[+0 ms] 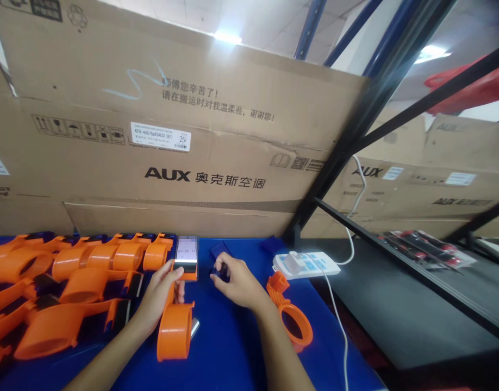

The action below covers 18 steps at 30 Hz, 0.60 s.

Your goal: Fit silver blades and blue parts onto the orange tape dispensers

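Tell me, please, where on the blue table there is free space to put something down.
Bare blue table lies between the forearms, in front of the orange dispenser under the left hand. Another patch lies behind the right hand, before the power strip. The left side is crowded with a pile of orange dispensers.

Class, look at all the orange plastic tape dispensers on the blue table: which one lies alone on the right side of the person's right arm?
The orange plastic ring-shaped dispenser beside the right forearm, near the white power strip; the others lie left.
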Each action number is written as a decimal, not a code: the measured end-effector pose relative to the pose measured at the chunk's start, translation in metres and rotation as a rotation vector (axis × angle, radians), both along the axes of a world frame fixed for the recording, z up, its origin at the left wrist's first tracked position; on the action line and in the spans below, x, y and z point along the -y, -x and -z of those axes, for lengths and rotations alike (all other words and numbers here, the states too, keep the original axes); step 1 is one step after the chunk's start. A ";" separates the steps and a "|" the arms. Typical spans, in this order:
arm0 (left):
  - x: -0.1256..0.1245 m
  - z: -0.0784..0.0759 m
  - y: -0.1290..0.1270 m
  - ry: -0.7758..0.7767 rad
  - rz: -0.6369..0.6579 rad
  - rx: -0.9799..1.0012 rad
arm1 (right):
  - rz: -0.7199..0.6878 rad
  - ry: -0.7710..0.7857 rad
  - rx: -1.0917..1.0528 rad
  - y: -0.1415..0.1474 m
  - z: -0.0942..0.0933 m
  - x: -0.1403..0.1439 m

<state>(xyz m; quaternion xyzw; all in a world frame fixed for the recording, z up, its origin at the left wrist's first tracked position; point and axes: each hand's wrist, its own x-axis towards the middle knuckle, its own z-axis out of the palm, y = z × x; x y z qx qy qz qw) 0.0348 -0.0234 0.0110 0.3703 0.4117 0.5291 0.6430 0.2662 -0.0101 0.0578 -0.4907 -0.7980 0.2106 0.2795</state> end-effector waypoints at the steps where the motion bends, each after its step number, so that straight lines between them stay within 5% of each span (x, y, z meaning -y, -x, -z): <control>1: 0.001 0.000 0.000 0.004 0.001 0.001 | 0.004 -0.007 -0.083 0.003 0.000 0.001; 10: 0.005 -0.001 -0.009 0.064 0.021 0.108 | -0.040 -0.071 -0.694 0.045 0.019 0.009; 18: 0.008 0.002 -0.013 0.079 0.023 0.148 | -0.059 -0.152 -0.642 0.044 0.016 0.007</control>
